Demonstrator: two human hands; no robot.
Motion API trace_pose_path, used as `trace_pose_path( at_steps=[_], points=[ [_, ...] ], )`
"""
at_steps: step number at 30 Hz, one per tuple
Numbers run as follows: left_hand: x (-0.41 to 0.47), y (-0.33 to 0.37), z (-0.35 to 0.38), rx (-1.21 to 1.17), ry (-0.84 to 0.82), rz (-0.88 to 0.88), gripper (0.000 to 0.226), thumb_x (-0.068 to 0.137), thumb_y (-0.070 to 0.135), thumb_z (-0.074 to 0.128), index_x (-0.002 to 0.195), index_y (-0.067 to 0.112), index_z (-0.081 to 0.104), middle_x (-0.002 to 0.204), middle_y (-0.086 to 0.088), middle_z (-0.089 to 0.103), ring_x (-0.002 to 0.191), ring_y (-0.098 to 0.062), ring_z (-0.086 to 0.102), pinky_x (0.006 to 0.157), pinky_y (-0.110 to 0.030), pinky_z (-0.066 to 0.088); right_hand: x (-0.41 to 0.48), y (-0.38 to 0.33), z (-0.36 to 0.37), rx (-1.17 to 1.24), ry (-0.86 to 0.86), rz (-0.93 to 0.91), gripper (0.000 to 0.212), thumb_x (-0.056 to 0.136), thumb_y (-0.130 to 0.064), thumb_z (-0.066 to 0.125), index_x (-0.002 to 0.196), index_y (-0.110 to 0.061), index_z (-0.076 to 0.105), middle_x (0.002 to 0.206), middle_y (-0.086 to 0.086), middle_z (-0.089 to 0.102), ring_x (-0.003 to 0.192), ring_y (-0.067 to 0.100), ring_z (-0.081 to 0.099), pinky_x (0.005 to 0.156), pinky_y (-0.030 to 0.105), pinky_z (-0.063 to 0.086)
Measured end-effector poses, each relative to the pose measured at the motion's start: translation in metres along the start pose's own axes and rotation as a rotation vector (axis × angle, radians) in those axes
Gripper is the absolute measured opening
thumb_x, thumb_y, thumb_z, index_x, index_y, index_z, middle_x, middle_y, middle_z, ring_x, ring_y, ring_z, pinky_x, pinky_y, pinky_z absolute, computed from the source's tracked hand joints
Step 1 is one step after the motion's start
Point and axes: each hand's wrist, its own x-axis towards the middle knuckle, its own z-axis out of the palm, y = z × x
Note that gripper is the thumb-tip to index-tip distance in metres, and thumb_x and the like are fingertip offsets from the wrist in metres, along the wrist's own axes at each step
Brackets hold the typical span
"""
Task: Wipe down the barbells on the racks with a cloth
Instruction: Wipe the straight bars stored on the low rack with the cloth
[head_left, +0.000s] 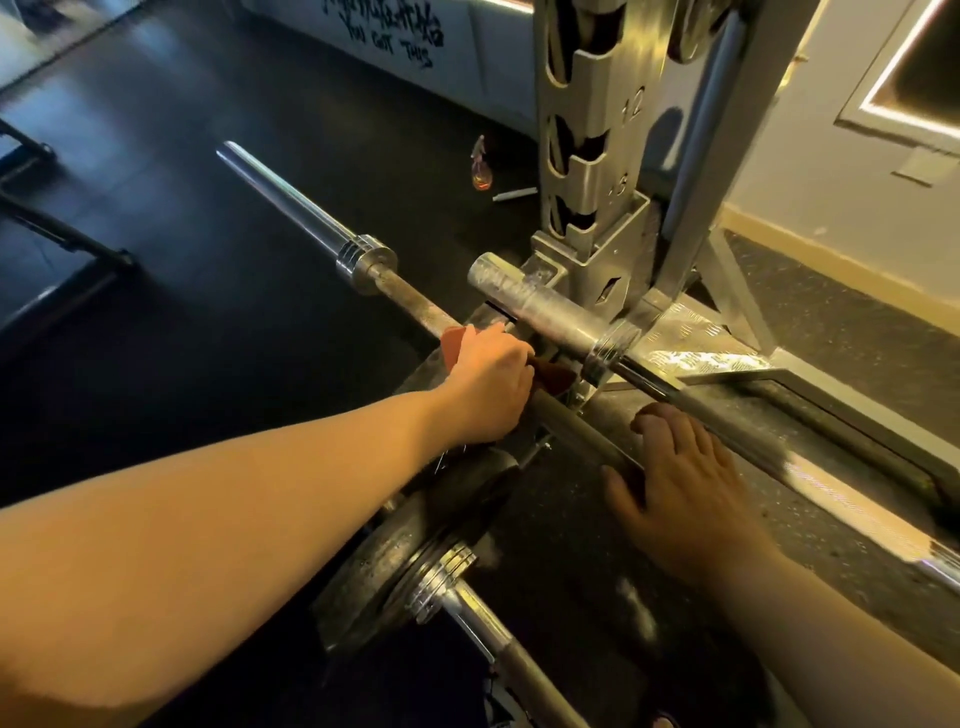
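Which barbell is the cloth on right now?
The rusty-shafted barbell with the polished chrome sleeve; the left hand grips the orange cloth around its shaft.

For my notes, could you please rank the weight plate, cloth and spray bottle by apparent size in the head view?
1. weight plate, nearest the camera.
2-3. cloth and spray bottle look alike: the cloth mostly hidden under the left hand, the bottle far off.

Lighting: dim, warm. Glare on chrome barbell sleeve and chequered steel plate. Dark rubber floor underexposed. Soft blur throughout; wide-angle bending at edges.
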Motion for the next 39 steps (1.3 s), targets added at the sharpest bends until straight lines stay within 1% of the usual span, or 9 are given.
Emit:
trace_pose_path(
  at_steps=[6,11,15,17,20,24,31,35,39],
  points=[
    [0.003,0.001,0.011,-0.039,0.116,-0.016,0.022,0.105,0.021,0.049,0.113,0.018,0.069,0.113,-0.002,0.065,0.114,-0.019,0.059,0.119,-0.04,0.028,0.004,0.002,0.003,0.023,-0.028,0.095,0.094,0.094,-0.073,0.031,0.162,-0.017,-0.004,0.171,0.007,-0.008,0.157,0.021,-0.01,0.125,0.044,-0.01],
    [0.014,-0.011,0.006,-0.004,0.216,-0.009,0.031,0.101,0.03,0.043,0.112,0.018,0.069,0.103,0.001,0.069,0.101,-0.018,0.065,0.101,-0.037,0.048,0.004,0.004,0.007,0.016,-0.009,0.086,0.101,0.082,-0.08,0.012,0.162,-0.019,0.005,0.17,0.009,-0.006,0.156,0.026,-0.011,0.12,0.043,-0.011],
    [0.028,-0.018,0.007,-0.094,0.396,-0.208,0.023,0.103,0.026,0.046,0.09,0.022,0.065,0.086,0.004,0.064,0.086,-0.011,0.058,0.11,-0.042,0.04,0.003,0.003,0.007,-0.008,0.01,0.066,0.094,0.086,-0.077,0.004,0.161,-0.021,0.012,0.17,0.007,0.002,0.157,0.023,-0.009,0.119,0.042,-0.013],
    [0.026,-0.011,0.015,-0.081,0.303,-0.125,0.022,0.1,0.023,0.047,0.086,0.025,0.064,0.087,0.006,0.061,0.088,-0.014,0.056,0.109,-0.044,0.04,0.003,0.002,0.007,-0.001,0.022,0.066,0.09,0.089,-0.074,0.004,0.16,-0.021,0.017,0.17,0.007,0.008,0.157,0.024,-0.003,0.119,0.043,-0.014],
    [0.018,-0.012,0.024,-0.063,0.206,0.167,0.021,0.098,0.015,0.051,0.1,0.018,0.072,0.093,0.0,0.068,0.091,-0.019,0.065,0.089,-0.04,0.052,0.003,0.002,0.008,0.002,0.045,0.05,0.087,0.091,-0.069,0.002,0.16,-0.019,0.02,0.17,0.006,0.009,0.157,0.023,-0.001,0.12,0.04,-0.012],
    [0.007,-0.021,0.014,-0.31,-0.016,0.474,0.021,0.105,0.02,0.047,0.115,0.019,0.066,0.104,0.007,0.061,0.097,-0.004,0.058,0.088,-0.017,0.047,0.004,0.003,0.01,0.003,0.079,0.045,0.075,0.099,-0.06,0.007,0.159,-0.018,0.023,0.169,0.006,0.014,0.157,0.021,0.002,0.12,0.036,-0.009],
    [0.011,-0.014,0.012,-0.046,0.056,0.36,0.029,0.106,0.037,0.033,0.094,0.026,0.058,0.087,0.005,0.059,0.084,-0.018,0.061,0.084,-0.044,0.049,0.004,-0.001,0.008,-0.044,0.059,0.079,0.078,0.097,-0.058,0.004,0.156,-0.016,0.033,0.167,0.008,0.024,0.155,0.026,0.016,0.125,0.042,0.007],
    [-0.004,0.022,0.009,-0.265,-0.277,0.342,0.024,0.108,0.031,0.041,0.125,0.025,0.057,0.112,0.007,0.055,0.108,-0.011,0.05,0.103,-0.038,0.039,0.002,-0.002,0.009,-0.069,0.091,0.064,0.072,0.101,-0.056,0.009,0.152,-0.016,0.04,0.162,0.011,0.033,0.152,0.028,0.024,0.124,0.045,0.016],
    [-0.005,0.044,-0.004,-0.253,-0.527,0.387,0.035,0.109,0.033,0.041,0.143,0.032,0.047,0.13,0.005,0.052,0.119,-0.013,0.049,0.106,-0.037,0.038,0.0,-0.003,0.01,-0.073,0.105,0.048,0.07,0.102,-0.055,0.01,0.146,-0.015,0.046,0.155,0.012,0.041,0.148,0.029,0.032,0.123,0.045,0.02]
  ],
)
